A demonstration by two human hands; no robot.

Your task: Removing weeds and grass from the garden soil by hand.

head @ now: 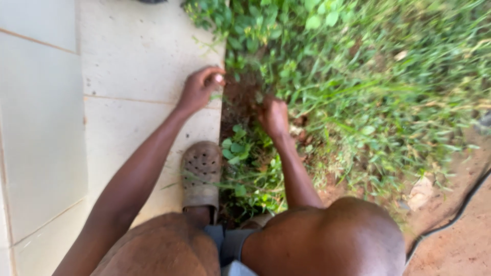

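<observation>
- Weeds (240,148), low green broadleaf clump, sit in the soil strip right along the right edge of the paved slab (133,61), between the two hands and the person's knees.
- Left hand (200,89) rests on the slab's right edge, fingers curled, thumb and fingertips pinched together at the edge; looks like a small green bit is there, too blurred to tell if it is gripped.
- Right hand (274,116) is down in the bare soil patch (240,94), closed in a loose fist among stems; what it grips is hidden by blur.
- Both forearms run from the lower frame up toward the slab edge; hands near each other, not touching.
- One brown perforated clog (201,174) stands on the slab, toe pointing up-frame, long axis parallel to the slab edge, just beside the weeds.
- Two bare knees fill the bottom; grey shorts (230,243) between them.
- Grass (388,87), thick and blurred, covers the ground right of the soil patch, crowding the right hand.
- Slab joints: one line crosses under the left hand, others at the far left.
- One dark hose (455,217) curves across the red dirt (460,245) at the bottom right corner.
- One dry leaf (421,191) lies at the grass border.
</observation>
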